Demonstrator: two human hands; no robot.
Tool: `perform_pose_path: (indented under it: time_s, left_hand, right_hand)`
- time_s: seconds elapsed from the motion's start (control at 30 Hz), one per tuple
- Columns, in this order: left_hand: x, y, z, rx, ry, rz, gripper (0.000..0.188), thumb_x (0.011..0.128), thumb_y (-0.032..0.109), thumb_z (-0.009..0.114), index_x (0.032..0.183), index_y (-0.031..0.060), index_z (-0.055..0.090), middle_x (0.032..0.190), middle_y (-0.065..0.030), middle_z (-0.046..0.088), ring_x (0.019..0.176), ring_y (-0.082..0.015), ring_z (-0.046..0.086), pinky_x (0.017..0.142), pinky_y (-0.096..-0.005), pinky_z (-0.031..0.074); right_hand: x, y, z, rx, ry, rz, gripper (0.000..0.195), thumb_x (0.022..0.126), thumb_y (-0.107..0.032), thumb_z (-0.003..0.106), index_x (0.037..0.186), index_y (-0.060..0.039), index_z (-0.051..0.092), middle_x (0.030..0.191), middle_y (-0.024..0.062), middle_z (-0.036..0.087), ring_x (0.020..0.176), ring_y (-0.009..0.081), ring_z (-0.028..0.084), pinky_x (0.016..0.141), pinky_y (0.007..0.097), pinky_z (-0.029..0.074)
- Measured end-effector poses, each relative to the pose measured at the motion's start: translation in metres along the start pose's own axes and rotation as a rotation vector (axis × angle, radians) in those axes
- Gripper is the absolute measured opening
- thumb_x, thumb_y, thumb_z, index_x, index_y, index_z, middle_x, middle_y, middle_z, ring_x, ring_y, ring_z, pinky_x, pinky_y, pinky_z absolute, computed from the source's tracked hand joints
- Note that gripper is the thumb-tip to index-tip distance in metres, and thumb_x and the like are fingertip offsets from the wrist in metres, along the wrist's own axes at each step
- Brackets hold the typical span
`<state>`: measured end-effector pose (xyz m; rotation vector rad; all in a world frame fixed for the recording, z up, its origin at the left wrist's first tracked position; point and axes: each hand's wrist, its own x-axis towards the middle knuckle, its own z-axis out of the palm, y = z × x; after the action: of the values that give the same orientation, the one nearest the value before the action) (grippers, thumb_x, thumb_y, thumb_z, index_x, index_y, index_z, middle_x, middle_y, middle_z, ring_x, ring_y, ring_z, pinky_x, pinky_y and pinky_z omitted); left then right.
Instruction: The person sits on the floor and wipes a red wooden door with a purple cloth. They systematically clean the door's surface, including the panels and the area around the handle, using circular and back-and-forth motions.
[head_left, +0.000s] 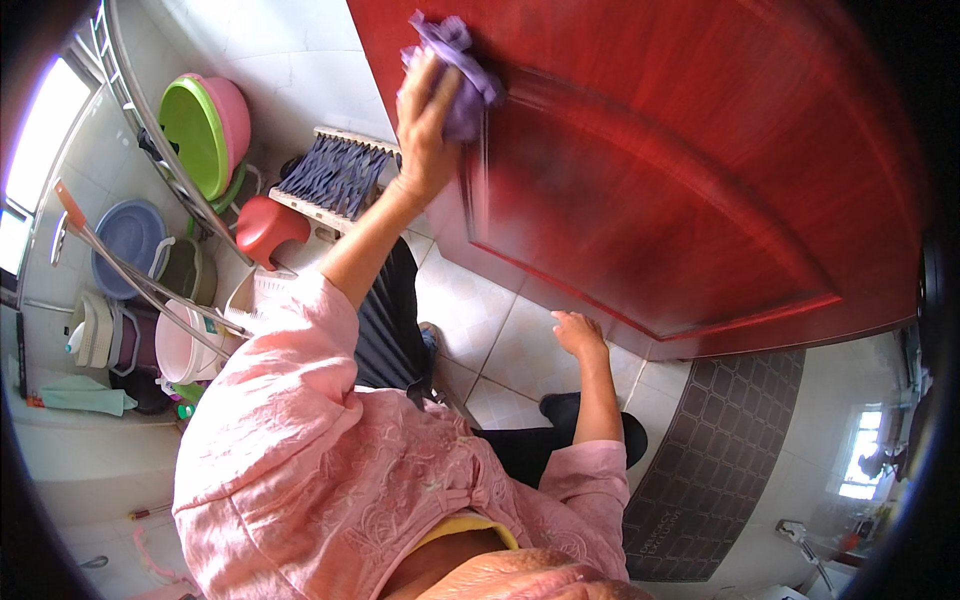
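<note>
My left hand is shut on a purple cloth and holds it against the red wooden panel door, near the door's left edge and a corner of its raised moulding. My right hand hangs lower, beside the bottom edge of the door in this view, with nothing in it and its fingers loosely apart. Whether it touches the door, I cannot tell.
A slatted rack or stool with woven dark straps, a red plastic stool, green and blue basins and a pink-white bucket stand left. A dark mat lies right on the tiled floor.
</note>
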<state>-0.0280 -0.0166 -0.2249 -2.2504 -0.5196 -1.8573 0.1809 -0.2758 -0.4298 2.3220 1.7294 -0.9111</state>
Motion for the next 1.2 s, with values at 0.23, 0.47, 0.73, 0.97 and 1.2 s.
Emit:
perform_pose_path:
  time_s: [0.23,0.47,0.73,0.97,1.2]
  left_hand:
    - [-0.097,0.027,-0.006,-0.154,-0.369,-0.22,0.063,0.072,-0.012,0.06,0.132,0.0073,0.058,0.149,-0.0196,0.041,0.141,-0.0391,0.036,0.116,-0.0451,0.03]
    - [-0.054,0.017,-0.016,-0.167,-0.094,-0.157,0.063,0.078,-0.013,0.058,0.138,0.0055,0.054,0.149,-0.0218,0.041,0.141,-0.0402,0.036,0.116,-0.0421,0.029]
    - [0.021,-0.011,-0.016,0.009,0.02,-0.051,0.068,0.069,-0.015,0.053,0.134,0.0025,0.056,0.15,-0.0208,0.041,0.14,-0.0415,0.036,0.116,-0.0458,0.027]
    - [-0.066,0.014,-0.009,0.013,-0.312,-0.053,0.056,0.075,-0.002,0.063,0.131,0.0063,0.06,0.15,-0.0175,0.042,0.143,-0.0352,0.035,0.116,-0.0467,0.026]
    - [-0.102,0.022,-0.01,0.013,-0.397,-0.107,0.061,0.074,-0.005,0.063,0.133,0.0072,0.057,0.15,-0.0165,0.041,0.141,-0.0351,0.037,0.114,-0.0454,0.031]
  right_hand:
    - [0.004,0.008,0.014,0.009,0.047,0.003,0.041,0.092,-0.028,0.058,0.131,-0.018,0.06,0.122,0.0142,0.066,0.115,0.0343,0.061,0.098,0.048,0.047]
    - [0.008,0.013,0.019,0.005,0.094,-0.025,0.04,0.092,-0.027,0.059,0.131,-0.0184,0.06,0.122,0.0146,0.066,0.115,0.0345,0.061,0.097,0.0487,0.048]
    - [0.004,0.008,0.014,-0.007,0.089,-0.042,0.04,0.091,-0.027,0.059,0.131,-0.0185,0.061,0.117,0.0152,0.068,0.112,0.0354,0.062,0.095,0.0481,0.049]
    - [0.009,0.016,0.027,0.01,0.1,-0.038,0.039,0.092,-0.027,0.058,0.13,-0.019,0.061,0.117,0.0153,0.068,0.111,0.0355,0.063,0.096,0.0476,0.049]
    - [0.006,0.008,0.014,-0.01,0.023,0.002,0.041,0.093,-0.027,0.056,0.133,-0.0185,0.058,0.125,0.0146,0.064,0.117,0.035,0.059,0.099,0.0472,0.046]
